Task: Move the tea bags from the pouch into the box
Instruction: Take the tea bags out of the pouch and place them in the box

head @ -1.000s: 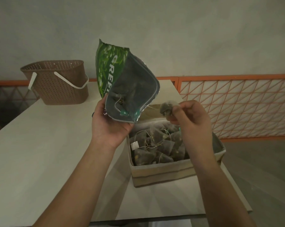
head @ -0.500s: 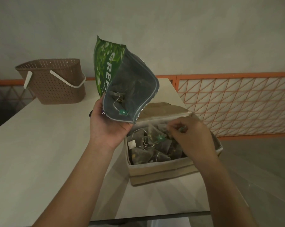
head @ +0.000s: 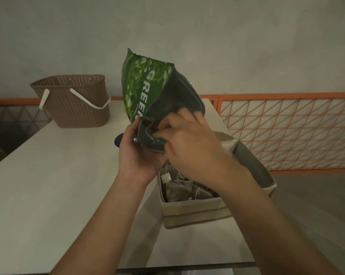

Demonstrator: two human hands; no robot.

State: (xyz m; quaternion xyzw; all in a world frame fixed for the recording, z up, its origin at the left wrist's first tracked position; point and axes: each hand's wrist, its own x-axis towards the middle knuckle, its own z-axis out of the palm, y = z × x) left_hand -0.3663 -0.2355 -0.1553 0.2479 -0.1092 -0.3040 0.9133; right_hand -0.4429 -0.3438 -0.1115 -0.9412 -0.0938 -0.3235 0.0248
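My left hand (head: 140,155) grips the lower edge of a green tea pouch (head: 147,82), held tilted above the table with its open mouth facing me. The fingers of my right hand (head: 189,147) are inside that mouth, beside a white string and a green tag; motion blur hides whether they pinch anything. Below my hands stands a beige fabric box (head: 195,211). Inside it lie several pyramid tea bags (head: 179,191) with strings and a white tag. My right wrist covers part of the box.
A brown perforated basket (head: 74,104) with a white handle stands at the table's back left. The pale table (head: 48,185) ends just right of the box, beside an orange lattice railing (head: 286,132). A small dark round object (head: 118,139) peeks from behind my left hand.
My right hand carried a tea bag down into the box, let it go, then rose to the pouch mouth. My left hand kept holding the pouch.
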